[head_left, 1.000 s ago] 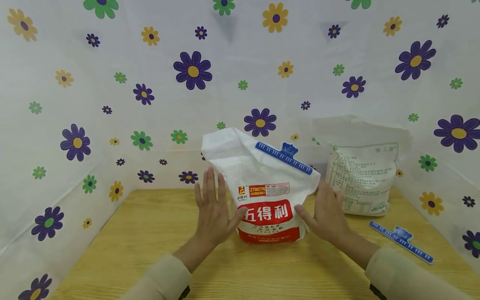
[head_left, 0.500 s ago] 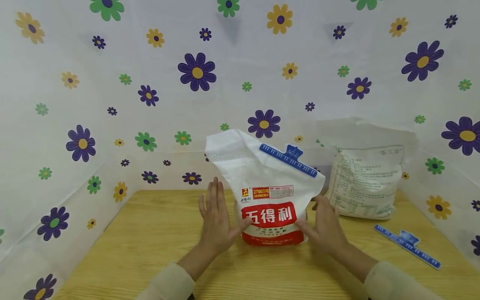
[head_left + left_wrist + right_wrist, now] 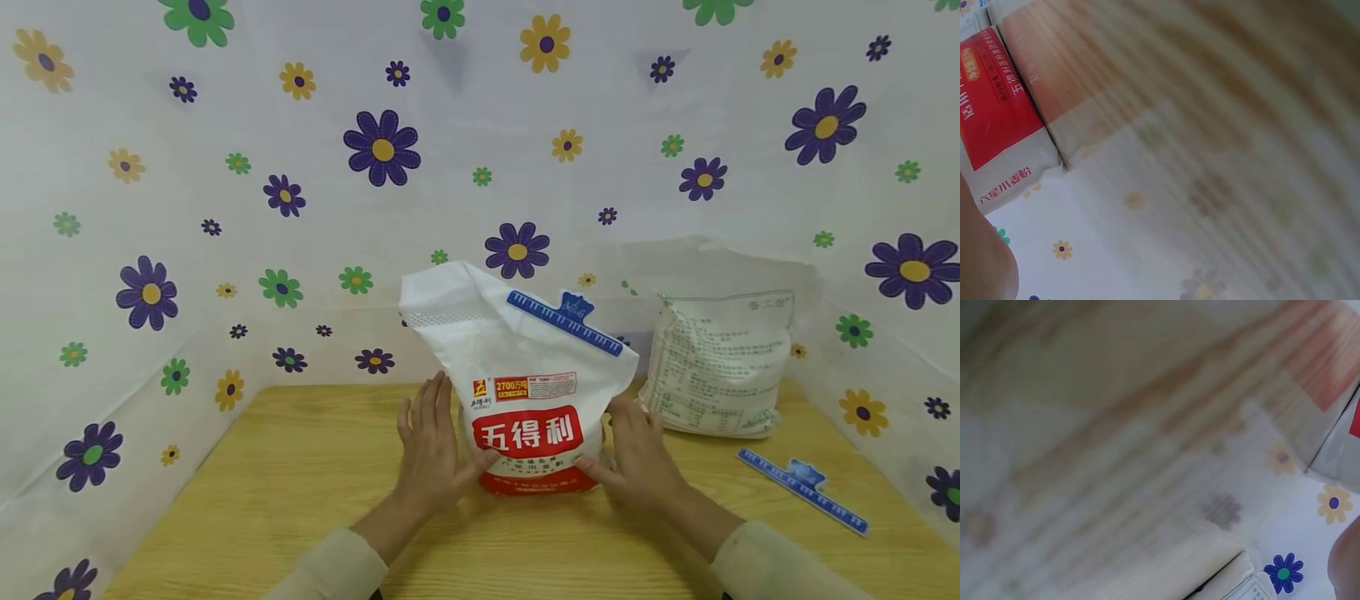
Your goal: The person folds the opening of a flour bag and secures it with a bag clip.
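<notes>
A white flour bag (image 3: 525, 358) with red printing stands upright in the head view. Its folded top slants down to the right, and a blue long clip (image 3: 564, 322) with a piano-key pattern sits across that fold. My left hand (image 3: 433, 446) rests along the bag's left side, fingers pointing up and fairly straight, thumb over the front. Against the lower right side lies my right hand (image 3: 637, 454), thumb on the front; its fingertips are partly hidden by the bag's edge. The left wrist view catches the bag's red label (image 3: 1007, 94) at its upper left.
A second white bag (image 3: 720, 367) with green print and a raised, loose top stands behind on the right. Another blue long clip (image 3: 802, 490) lies on the wooden table (image 3: 300, 500) at the right. A flower-patterned sheet (image 3: 315, 225) encloses the back and sides.
Both hands have slid lower along the flour bag's sides. The right hand has moved inward, its thumb now further onto the front. The bag stays in place; the head view shifts slightly.
</notes>
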Action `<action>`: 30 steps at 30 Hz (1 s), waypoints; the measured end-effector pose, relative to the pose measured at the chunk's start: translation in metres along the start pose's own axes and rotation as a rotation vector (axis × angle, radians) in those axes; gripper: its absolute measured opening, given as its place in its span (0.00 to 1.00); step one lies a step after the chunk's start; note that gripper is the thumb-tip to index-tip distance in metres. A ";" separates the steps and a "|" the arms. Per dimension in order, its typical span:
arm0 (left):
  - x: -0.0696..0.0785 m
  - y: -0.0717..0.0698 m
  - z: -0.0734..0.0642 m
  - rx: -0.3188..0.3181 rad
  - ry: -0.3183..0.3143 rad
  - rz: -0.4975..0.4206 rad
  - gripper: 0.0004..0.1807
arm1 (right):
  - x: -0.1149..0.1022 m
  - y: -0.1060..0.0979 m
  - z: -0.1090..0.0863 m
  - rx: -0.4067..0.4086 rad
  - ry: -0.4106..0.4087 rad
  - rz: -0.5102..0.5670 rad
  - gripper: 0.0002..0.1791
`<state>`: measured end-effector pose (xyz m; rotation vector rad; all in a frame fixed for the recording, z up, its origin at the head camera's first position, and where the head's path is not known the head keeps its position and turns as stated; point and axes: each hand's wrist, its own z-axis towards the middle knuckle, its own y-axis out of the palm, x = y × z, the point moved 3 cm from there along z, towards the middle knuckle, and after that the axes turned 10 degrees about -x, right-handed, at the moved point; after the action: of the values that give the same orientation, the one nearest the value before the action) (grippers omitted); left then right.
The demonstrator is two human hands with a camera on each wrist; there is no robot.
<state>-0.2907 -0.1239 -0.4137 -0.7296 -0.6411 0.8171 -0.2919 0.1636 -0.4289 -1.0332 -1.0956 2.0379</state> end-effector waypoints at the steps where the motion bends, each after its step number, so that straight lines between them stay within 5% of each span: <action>1: 0.000 0.001 0.000 -0.003 0.001 0.001 0.61 | -0.001 0.000 0.000 -0.012 -0.001 0.016 0.46; 6: 0.001 0.007 -0.001 -0.075 -0.015 0.015 0.62 | 0.000 0.003 -0.002 -0.058 -0.002 0.080 0.44; 19: -0.001 0.020 0.001 -0.250 -0.029 -0.015 0.62 | 0.005 0.008 0.001 -0.208 0.093 0.006 0.49; 30: -0.002 0.022 -0.004 -0.293 -0.068 0.000 0.60 | 0.003 0.013 0.001 -0.233 0.109 -0.034 0.50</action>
<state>-0.2983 -0.1164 -0.4333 -0.9697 -0.8330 0.7587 -0.2957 0.1593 -0.4405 -1.2166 -1.3061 1.8352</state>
